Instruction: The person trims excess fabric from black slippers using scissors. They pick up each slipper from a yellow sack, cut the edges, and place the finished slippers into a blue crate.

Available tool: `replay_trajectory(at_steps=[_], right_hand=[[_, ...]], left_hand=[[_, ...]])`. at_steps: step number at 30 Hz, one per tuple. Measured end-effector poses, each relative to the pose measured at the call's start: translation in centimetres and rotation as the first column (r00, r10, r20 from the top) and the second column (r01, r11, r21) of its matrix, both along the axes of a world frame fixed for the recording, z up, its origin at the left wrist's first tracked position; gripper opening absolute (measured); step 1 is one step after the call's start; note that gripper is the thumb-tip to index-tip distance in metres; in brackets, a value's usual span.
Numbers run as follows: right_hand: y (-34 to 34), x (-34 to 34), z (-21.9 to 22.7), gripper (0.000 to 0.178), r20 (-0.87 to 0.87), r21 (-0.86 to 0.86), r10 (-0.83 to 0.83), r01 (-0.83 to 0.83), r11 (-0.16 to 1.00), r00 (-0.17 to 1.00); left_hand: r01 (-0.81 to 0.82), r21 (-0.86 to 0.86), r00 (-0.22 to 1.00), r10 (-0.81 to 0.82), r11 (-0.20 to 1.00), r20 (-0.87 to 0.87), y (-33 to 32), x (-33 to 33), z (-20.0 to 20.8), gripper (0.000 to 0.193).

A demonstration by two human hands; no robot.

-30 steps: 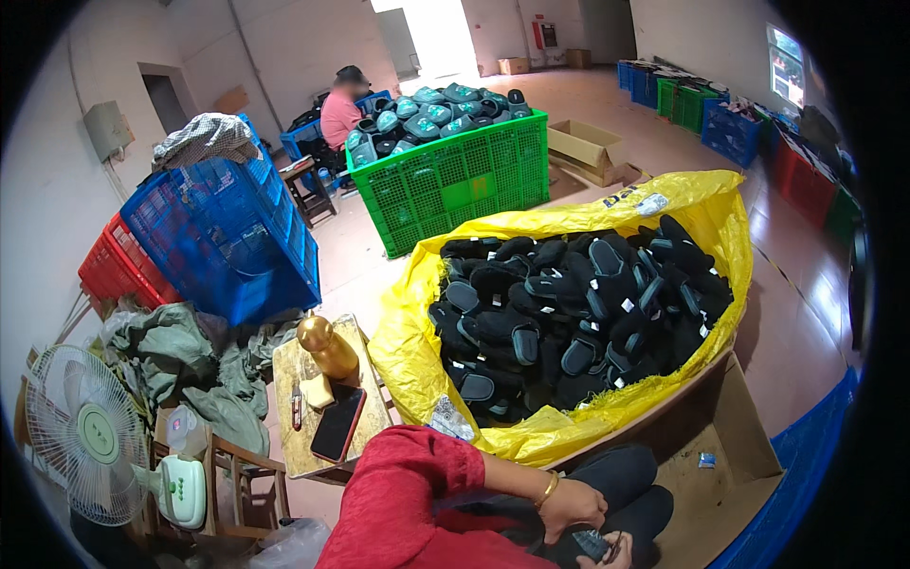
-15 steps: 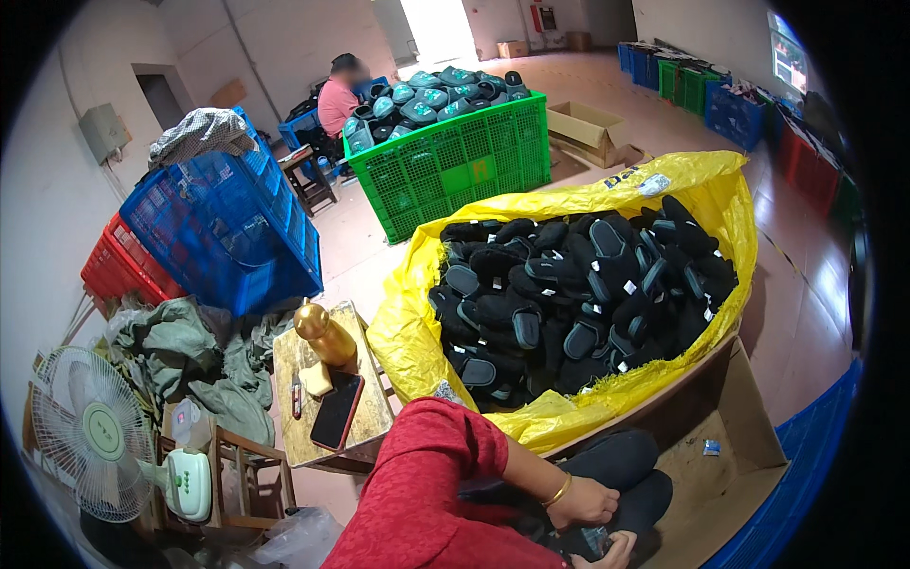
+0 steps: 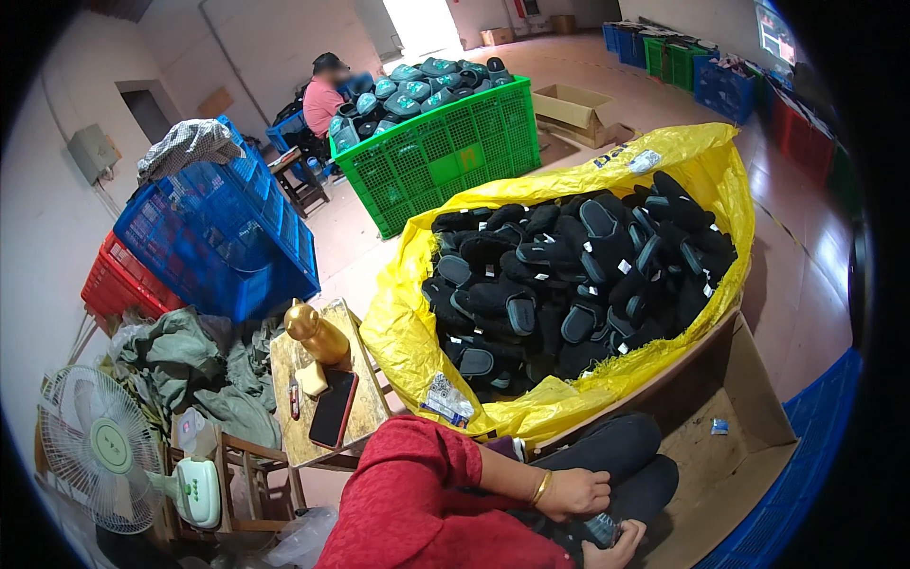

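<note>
My left hand [image 3: 579,494], with a gold bangle at the wrist, is closed over my dark-trousered lap, its fingers curled; what they pinch is hidden. Just below it, my right hand [image 3: 616,547] grips a small grey, shiny thing with pale marks [image 3: 599,527], whose kind I cannot make out against the dark cloth. Beyond my knees, a big yellow woven sack [image 3: 403,327] is heaped with black slippers [image 3: 599,218] that have grey soles and small white tags.
An open cardboard box [image 3: 749,379] holds a small blue packet [image 3: 719,427] beside my legs. A wooden stool [image 3: 365,427] bears a phone, gold bottle and red knife. A fan [image 3: 114,446] stands left. Behind are a green crate [image 3: 445,156] of slippers and a seated person [image 3: 323,102].
My view has shifted slightly. Both hands stay close together over my lap; my right hand and the grey thing show more fully, and my left fingers have drawn further together.
</note>
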State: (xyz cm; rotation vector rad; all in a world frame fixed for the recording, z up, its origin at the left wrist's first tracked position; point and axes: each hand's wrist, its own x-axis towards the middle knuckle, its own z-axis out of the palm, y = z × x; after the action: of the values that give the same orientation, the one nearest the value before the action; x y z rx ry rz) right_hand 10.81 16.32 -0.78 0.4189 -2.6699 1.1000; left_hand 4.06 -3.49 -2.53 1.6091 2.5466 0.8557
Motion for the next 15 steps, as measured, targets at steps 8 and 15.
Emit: replay_trajectory(at_steps=[8, 15], right_hand=[[1.4, 0.1, 2.8, 0.045, 0.297, 0.004, 0.151, -0.159, 0.987, 0.943], [1.8, -0.2, -2.0, 0.036, 0.074, 0.033, -0.008, 0.005, 0.999, 0.997]], left_hand=[[-0.047, 0.157, 0.998, 0.041, 0.986, 0.04, -0.9, 0.9, 0.6, 0.037], [0.153, 0.111, 0.982, -0.163, 0.982, 0.094, -0.1, -2.9, 1.3, 0.036]])
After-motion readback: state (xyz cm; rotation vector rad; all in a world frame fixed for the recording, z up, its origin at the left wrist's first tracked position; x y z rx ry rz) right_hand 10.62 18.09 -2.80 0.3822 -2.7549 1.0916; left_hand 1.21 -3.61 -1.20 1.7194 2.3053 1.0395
